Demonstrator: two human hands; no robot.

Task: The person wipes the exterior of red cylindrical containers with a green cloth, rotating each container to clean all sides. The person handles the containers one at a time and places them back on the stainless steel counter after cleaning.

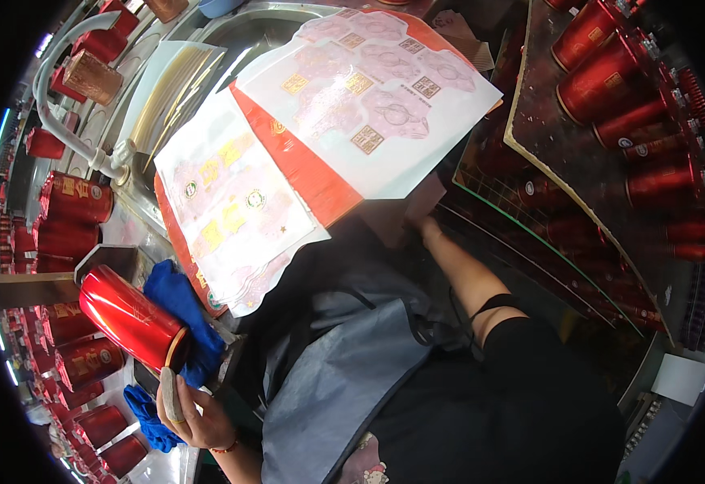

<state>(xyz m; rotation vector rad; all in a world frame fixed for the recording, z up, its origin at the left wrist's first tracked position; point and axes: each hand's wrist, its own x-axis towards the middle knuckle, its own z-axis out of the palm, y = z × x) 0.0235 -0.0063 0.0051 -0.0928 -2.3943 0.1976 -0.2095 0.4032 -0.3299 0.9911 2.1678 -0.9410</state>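
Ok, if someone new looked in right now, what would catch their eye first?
Probably the two white sheets with pinkish and gold designs, set against red backing at upper centre. Next, the shiny red cylinder slanting at lower left, with the left hand near its lower end, holding a flat greyish piece. Then the crowded red containers along the right edge.

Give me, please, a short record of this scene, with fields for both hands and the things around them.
Left hand: holds a flat grey piece near the red can
Right hand: partly in shadow; grip unclear
Can position: tilted, beside a blue cloth
Sheets: white printed sheets over red material
Beyond: metal sink, curved faucet
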